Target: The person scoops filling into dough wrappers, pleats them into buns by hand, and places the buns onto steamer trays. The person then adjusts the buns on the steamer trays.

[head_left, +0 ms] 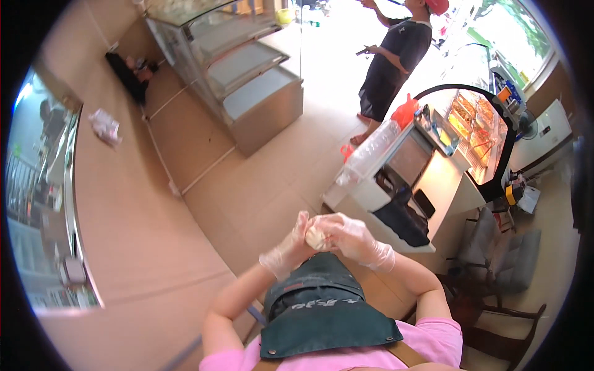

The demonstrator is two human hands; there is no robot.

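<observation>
In front of my dark green apron (328,315) I hold a small, round, whitish lump of dough (315,238) between both hands. My left hand (289,248), in a clear plastic glove, cups it from the left with the thumb pointing up. My right hand (354,240), gloved the same way, curls over its right side, and the fingers touch the top. Parts of the lump are hidden behind the fingers, so its full shape does not show.
A glass display case with shelves (253,77) stands ahead on the left. Ahead on the right, a white counter (427,179) bears a black bag (405,216), a phone (424,203) and a lit food case (476,130). A person (396,62) stands beyond. Chairs (520,260) are at right.
</observation>
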